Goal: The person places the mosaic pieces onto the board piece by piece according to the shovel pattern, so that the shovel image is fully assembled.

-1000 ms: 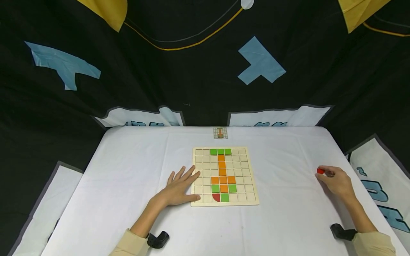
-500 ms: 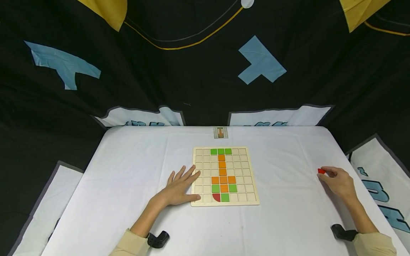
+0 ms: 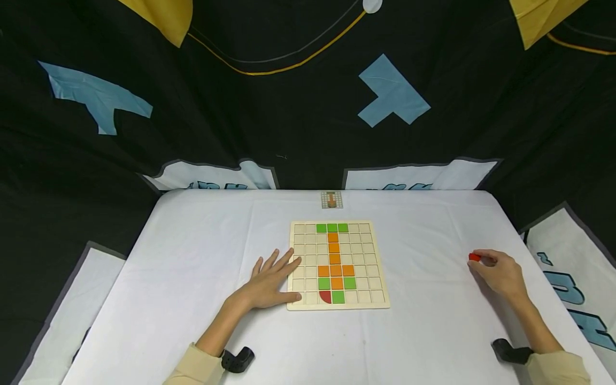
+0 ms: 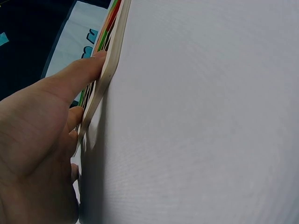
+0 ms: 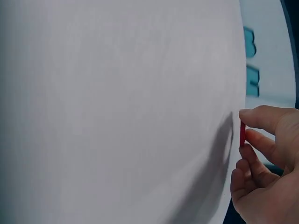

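My left hand (image 3: 264, 286) lies with fingers spread at the left edge of a wooden grid board (image 3: 368, 267), its thumb and fingertips resting on the rim and nearby cells. In the left wrist view the thumb touches the side of the board (image 4: 107, 70). Green, orange and red tiles sit in the board, among them a red quarter-round tile (image 3: 325, 297) in the bottom row, left of a green tile (image 3: 338, 297). Far to the right, my right hand (image 3: 502, 272) pinches a small thin red tile (image 5: 242, 133) between thumb and fingers, above the cloth.
A small pattern card (image 3: 331, 200) lies behind the board near the far table edge. White cloth covers the table (image 3: 423, 321). A black curtain (image 3: 289, 123) hangs beyond it. Black devices (image 3: 238, 361) are strapped on both wrists.
Over the last half second my right hand has shifted a little to the left with the red tile. My left hand and the board stay in place.
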Demonstrator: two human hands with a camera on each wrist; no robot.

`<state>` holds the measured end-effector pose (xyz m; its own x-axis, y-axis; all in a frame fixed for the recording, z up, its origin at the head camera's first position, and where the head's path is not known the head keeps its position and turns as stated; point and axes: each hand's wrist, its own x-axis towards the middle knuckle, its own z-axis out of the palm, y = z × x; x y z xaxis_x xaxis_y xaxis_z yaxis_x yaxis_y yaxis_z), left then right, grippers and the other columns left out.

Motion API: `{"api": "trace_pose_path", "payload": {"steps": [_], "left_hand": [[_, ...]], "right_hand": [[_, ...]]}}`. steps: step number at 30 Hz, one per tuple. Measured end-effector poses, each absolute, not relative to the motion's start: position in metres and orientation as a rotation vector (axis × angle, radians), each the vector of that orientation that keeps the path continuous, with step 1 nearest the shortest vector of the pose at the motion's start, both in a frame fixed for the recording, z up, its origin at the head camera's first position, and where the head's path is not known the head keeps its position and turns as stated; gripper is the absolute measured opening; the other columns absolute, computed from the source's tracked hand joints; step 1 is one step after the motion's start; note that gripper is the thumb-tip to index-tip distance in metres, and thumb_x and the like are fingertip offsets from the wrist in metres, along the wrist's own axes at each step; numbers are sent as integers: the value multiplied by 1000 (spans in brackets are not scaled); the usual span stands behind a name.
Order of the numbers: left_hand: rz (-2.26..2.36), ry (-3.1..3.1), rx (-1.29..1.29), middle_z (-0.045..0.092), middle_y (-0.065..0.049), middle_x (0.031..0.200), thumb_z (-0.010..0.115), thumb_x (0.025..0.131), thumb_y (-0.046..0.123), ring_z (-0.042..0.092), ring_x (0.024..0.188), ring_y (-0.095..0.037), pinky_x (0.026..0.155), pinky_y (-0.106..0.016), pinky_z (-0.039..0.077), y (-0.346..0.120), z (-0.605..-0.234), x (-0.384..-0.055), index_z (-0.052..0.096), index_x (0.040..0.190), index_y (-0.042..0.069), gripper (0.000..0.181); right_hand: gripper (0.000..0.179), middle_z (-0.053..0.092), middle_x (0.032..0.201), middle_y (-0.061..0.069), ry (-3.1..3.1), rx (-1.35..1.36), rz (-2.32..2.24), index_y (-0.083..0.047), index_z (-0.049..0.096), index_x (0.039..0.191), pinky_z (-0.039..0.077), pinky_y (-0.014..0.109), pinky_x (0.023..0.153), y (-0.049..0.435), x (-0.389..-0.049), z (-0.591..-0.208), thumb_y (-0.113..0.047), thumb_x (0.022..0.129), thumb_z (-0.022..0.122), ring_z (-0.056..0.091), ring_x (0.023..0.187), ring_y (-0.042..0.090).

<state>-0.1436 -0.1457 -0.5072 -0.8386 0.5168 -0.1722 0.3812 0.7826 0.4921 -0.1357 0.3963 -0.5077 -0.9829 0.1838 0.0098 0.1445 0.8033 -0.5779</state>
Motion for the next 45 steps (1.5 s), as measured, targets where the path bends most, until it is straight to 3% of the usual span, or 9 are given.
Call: {"api": "trace_pose_path", "payload": {"steps": [11,28,38,45], "left_hand": [[635,2678,682,15,-8,166,67,88,56,2,150,-38,113,-65,-2,-146,-507,-144,33,158,17,87],[646,2670,684,14,-8,166,67,88,56,0,150,-38,113,-66,-3,-145,-506,-143,33,158,17,86],[632,2672,677,14,-8,166,66,88,56,0,150,-38,113,-65,-3,-145,-507,-143,32,158,17,87],[648,2674,694,16,-10,165,67,89,55,1,150,-40,112,-67,-3,-145,-507,-144,34,157,15,86]], "right_hand": [[36,59,124,30,-2828,62,1012,6,67,120,50,61,82,334,-135,-488,-16,92,73,59,107,50],[28,69,111,4,-2745,367,1155,-6,76,107,52,48,83,238,-120,-478,-8,81,83,63,104,29],[25,70,107,-3,-2774,475,1219,-9,77,104,53,43,81,201,-110,-488,-9,80,84,64,100,23],[24,69,105,-9,-2830,495,1258,-14,77,102,50,39,87,180,-106,-493,-11,80,84,62,102,19]]}}
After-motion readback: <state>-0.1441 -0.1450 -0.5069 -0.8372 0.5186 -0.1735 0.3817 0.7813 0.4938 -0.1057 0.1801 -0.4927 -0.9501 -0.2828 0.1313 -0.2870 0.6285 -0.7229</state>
